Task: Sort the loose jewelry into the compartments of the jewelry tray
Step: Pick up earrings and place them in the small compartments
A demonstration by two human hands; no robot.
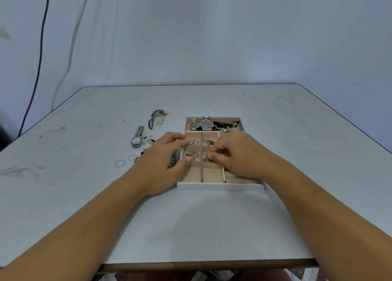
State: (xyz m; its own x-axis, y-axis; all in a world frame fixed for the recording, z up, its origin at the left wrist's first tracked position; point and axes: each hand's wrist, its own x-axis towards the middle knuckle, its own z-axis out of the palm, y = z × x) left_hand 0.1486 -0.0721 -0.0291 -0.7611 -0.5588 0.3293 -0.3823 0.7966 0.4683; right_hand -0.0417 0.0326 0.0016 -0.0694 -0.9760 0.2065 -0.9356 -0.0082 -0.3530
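The white jewelry tray (220,186) with beige compartments sits mid-table. Its back compartment holds two watches (201,125) and dark bead bracelets (228,125). Small gold pieces lie in the four upper small compartments. My right hand (237,153) reaches over the tray, its fingertips pinched on a small dark jewelry piece (206,159) in the middle-row compartment. My left hand (167,157) rests on the tray's left wall, thumb on the edge, fingers curled near the upper-left compartment; whether it holds anything is hidden. Loose on the table to the left lie a silver watch (136,137), two thin rings (120,163) and small pieces.
A patterned chain or band pile (157,117) lies behind the loose watch. The front-row compartments (211,174) show bare beige lining. Cables hang along the wall at the left. The table's near edge runs just below my forearms.
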